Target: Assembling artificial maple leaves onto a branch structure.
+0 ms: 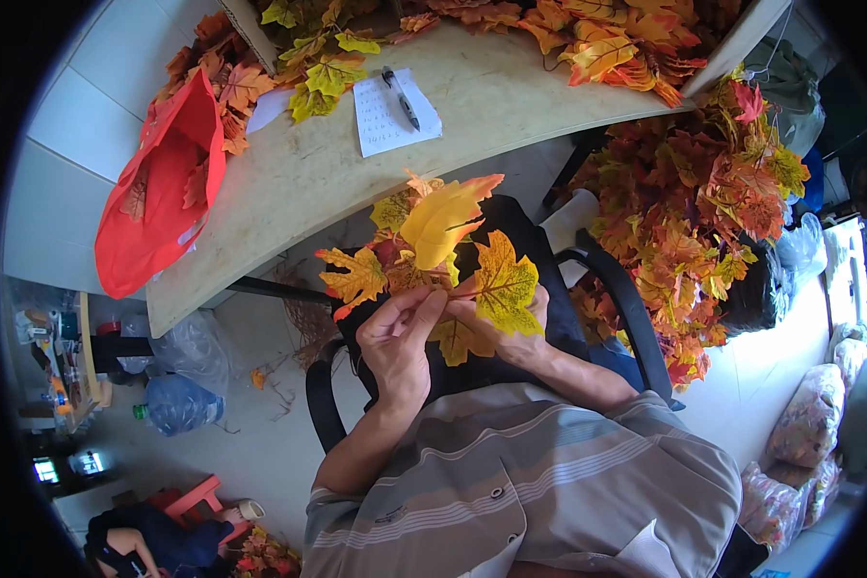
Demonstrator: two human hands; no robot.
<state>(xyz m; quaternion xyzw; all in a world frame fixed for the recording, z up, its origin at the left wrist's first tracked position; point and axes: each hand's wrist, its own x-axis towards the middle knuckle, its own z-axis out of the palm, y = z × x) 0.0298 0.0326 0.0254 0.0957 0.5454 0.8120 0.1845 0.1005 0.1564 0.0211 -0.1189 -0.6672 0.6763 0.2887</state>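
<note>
A bunch of artificial autumn maple leaves (443,241), yellow, orange and red, is held between both hands above my lap. My left hand (397,339) pinches the stems from the left, its fingertips touching the base of the leaves. My right hand (522,332) grips the bunch from the right and is partly hidden behind a yellow-green leaf (504,282). A large yellow-orange leaf (445,218) stands at the top of the bunch.
A curved light table (318,173) ahead carries a paper sheet (393,114) with a pen (402,98), loose leaves (323,67) and a red bag (164,193). A big heap of leaf garlands (713,222) lies to the right. A black chair armrest (618,289) is near.
</note>
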